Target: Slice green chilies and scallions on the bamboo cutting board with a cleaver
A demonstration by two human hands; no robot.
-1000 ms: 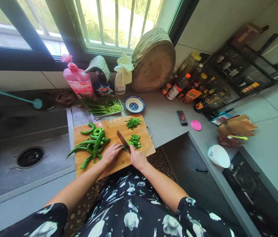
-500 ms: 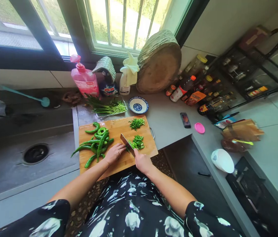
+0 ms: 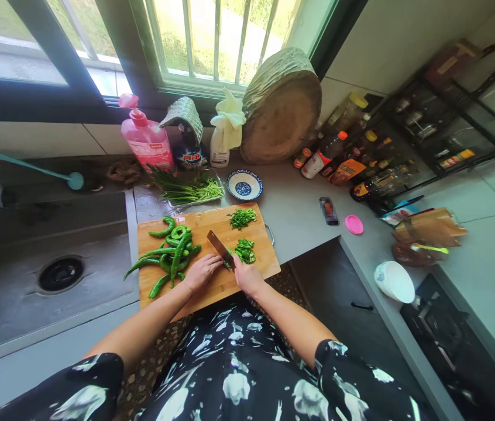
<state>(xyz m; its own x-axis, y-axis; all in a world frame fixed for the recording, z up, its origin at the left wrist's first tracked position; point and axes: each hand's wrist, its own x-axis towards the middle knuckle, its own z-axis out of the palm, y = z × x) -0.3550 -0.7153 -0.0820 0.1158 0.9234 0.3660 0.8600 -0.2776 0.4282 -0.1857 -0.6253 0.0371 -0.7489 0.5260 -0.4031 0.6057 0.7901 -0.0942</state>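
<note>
A wooden cutting board (image 3: 212, 222) lies on the grey counter by the sink. My right hand (image 3: 247, 276) grips a cleaver (image 3: 220, 248) whose blade rests on the board. My left hand (image 3: 201, 272) presses a green pepper down just left of the blade. A heap of whole green peppers (image 3: 169, 257) lies on the board's left half. Two small piles of chopped green pieces (image 3: 243, 217) sit on its right half, the nearer pile right beside the blade.
A steel sink (image 3: 50, 275) lies left of the board. Behind the board are a tray of green stalks (image 3: 188, 190), a blue-patterned bowl (image 3: 243, 184), a pink soap bottle (image 3: 145, 140) and a round wooden block (image 3: 281, 111). Sauce bottles, a phone (image 3: 329, 210), a pink lid (image 3: 353, 224) and a white bowl (image 3: 393, 282) stand to the right.
The cleaver has gone up and down beside the chopped pile while my left hand stayed on the pepper. The view shifted slightly.
</note>
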